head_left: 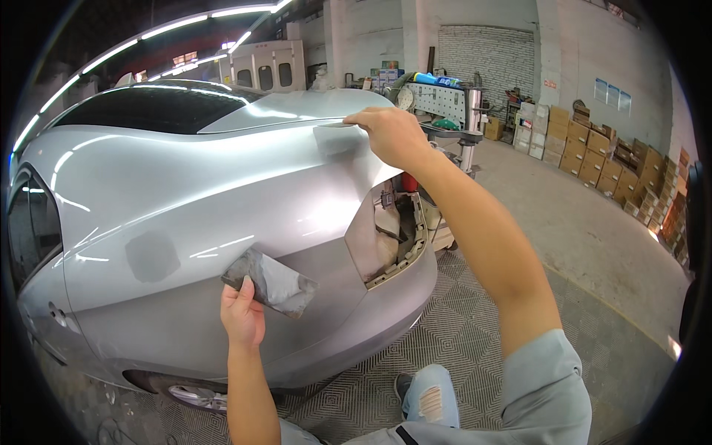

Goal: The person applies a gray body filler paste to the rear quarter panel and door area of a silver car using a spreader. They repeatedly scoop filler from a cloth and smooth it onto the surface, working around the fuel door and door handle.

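In front of the silver car's rear side panel (185, 200), my left hand (243, 315) is closed on a putty board (276, 282), a flat, dark-edged plate smeared with grey. The thumb presses on its near left edge. My right hand (393, 137) reaches to the top of the panel beside the boot lid and pinches a thin putty spreader (338, 125), mostly hidden by the fingers. Just below its blade is a dull grey patch (341, 147) on the paint. A second matte patch (152, 256) lies further left, near the door.
The tail-light opening (397, 237) is bare, with its inner parts showing. Behind the car stands a tool trolley (441, 100) with bottles and a perforated panel. Cardboard boxes (593, 159) are stacked along the right wall. Patterned floor tiles (475, 326) lie underfoot.
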A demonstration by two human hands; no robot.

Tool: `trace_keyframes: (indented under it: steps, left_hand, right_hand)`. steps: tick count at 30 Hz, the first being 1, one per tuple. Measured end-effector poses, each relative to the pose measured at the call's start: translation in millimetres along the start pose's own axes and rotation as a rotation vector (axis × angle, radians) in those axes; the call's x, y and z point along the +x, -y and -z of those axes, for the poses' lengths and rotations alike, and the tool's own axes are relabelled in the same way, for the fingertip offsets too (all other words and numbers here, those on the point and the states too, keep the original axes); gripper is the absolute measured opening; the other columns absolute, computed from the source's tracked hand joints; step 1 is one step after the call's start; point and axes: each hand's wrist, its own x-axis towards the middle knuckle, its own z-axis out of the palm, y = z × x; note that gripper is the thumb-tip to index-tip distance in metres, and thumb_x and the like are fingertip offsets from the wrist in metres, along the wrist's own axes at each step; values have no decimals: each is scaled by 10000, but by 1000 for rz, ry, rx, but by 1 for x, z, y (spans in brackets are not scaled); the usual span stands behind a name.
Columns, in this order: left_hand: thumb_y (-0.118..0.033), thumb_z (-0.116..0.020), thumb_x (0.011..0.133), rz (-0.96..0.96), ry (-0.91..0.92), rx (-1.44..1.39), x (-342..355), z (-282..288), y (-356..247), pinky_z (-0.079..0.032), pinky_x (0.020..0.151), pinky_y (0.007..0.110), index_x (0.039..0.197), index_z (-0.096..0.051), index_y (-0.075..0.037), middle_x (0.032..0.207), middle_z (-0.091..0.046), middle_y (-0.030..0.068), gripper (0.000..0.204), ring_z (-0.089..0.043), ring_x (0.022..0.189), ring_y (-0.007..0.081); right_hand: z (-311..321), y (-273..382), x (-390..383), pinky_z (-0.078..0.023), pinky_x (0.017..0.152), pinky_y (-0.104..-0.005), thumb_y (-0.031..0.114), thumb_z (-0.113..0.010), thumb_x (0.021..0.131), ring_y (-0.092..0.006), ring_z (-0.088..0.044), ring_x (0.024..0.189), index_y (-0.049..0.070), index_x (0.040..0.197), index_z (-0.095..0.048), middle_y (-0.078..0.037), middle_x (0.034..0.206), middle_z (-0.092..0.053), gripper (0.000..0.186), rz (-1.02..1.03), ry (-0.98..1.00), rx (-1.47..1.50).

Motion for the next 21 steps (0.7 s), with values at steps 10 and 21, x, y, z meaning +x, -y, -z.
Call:
trace_keyframes:
  steps: [10, 21]
  left_hand:
    - [-116, -452, 931, 72, -46, 17, 1, -19, -8, -509, 771, 336, 1181, -487, -31, 1091, -592, 73, 266, -601, 944, 182]
    - [-205, -443, 947, 167, -14, -89, 49, -106, -2, -568, 640, 329, 1176, -491, -79, 1020, -618, 65, 266, -634, 885, 197]
  right_hand:
    - [-23, 12, -38, -500, 769, -342, 27, -495, 784, -270, -614, 898, 155, 1046, -658, -75, 1028, -642, 334, 46, -47, -14]
    - [45, 43, -44, -441, 724, -250, 76, -563, 869, -59, -522, 804, -21, 1047, -598, 14, 905, -607, 206, -265, 87, 1299]
